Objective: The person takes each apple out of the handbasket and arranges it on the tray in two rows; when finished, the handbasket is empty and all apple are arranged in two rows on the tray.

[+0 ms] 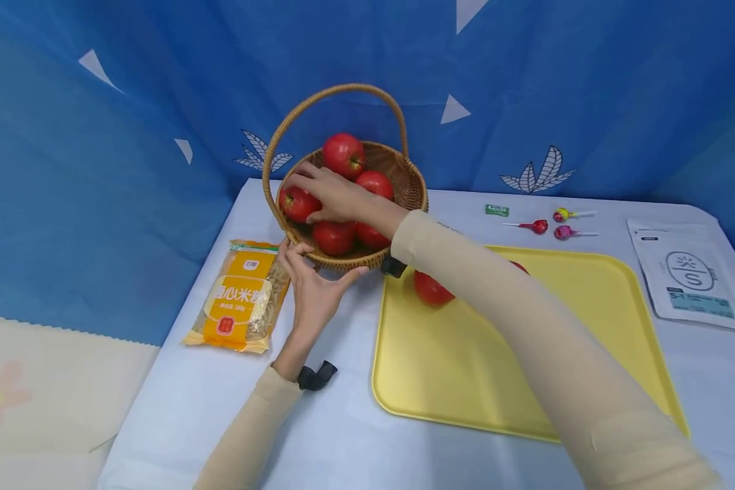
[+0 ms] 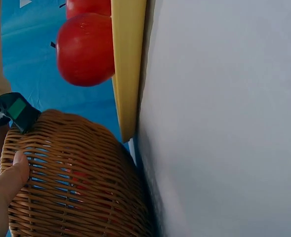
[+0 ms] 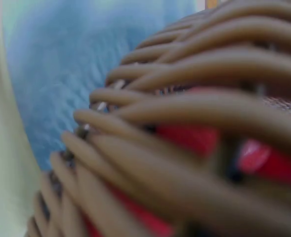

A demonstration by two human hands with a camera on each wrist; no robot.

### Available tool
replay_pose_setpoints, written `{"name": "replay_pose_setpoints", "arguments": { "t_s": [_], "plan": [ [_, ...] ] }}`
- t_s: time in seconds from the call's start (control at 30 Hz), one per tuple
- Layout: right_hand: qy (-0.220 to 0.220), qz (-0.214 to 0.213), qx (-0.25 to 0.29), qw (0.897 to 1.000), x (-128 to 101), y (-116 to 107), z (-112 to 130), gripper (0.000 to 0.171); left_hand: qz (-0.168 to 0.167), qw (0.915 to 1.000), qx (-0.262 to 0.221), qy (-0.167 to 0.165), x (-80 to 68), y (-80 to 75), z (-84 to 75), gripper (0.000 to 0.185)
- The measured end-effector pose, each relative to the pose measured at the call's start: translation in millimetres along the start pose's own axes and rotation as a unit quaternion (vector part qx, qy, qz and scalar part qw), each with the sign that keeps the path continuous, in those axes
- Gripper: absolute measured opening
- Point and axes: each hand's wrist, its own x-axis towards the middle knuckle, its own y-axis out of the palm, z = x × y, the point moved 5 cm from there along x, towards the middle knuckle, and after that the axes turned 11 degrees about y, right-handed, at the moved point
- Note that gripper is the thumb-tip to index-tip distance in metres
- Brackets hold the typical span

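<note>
One apple point(image 1: 297, 205) sits inside the wicker basket point(image 1: 409, 182), at its left side, between the curled fingers and thumb of the right hand point(image 1: 333, 195); it is round, its stem direction unclear. Four other apples point(image 1: 343, 154) show in the basket. The left hand point(image 1: 314, 291), thumb and fingers spread, touches the basket's near-left outside. Right of the basket, a yellow tray point(image 1: 459, 371) bears two more apples point(image 1: 431, 290); beyond, three lollipops point(image 1: 535, 226).
</note>
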Motion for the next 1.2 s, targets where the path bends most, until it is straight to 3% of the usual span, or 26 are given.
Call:
{"name": "replay_pose_setpoints", "arguments": {
  "t_s": [0.2,0.33,0.47,0.6,0.83,0.97,1.1,1.2],
  "plan": [
    [-0.004,-0.051,0.016,0.999,-6.9,-9.7,-4.1,0.067,0.005,1.0,-0.002,0.004,3.6,2.8,-1.2,0.082],
    [-0.016,-0.087,0.05,0.995,-24.7,-23.7,-5.8,0.069,0.006,1.0,-0.003,0.004,4.1,3.1,0.4,0.083],
    [-0.022,-0.135,0.082,0.987,-63.0,-46.4,-15.7,0.075,0.005,1.0,-0.003,0.003,4.0,3.0,2.4,0.084],
    [0.006,-0.184,0.118,0.976,-125.5,-69.3,-40.1,0.077,0.004,1.0,-0.008,0.003,5.3,3.7,2.9,0.086],
    [0.157,-0.242,0.121,0.95,-267.9,-76.5,-101.3,0.085,0.005,1.0,-0.006,0.004,7.6,3.6,3.8,0.087],
    [0.277,-0.229,0.139,0.923,-341.8,-63.8,-129.3,0.091,0.006,1.0,-0.005,0.006,8.1,3.3,4.4,0.087],
    [0.371,-0.191,0.144,0.898,-393.1,-44.8,-147.2,0.096,0.007,0.9999,-0.003,0.009,8.5,4.0,4.7,0.086],
    [0.398,-0.172,0.143,0.89,-414.9,-28.9,-152.6,0.096,0.007,0.9999,-0.002,0.009,8.5,4.0,5.1,0.086]
  ]
}}
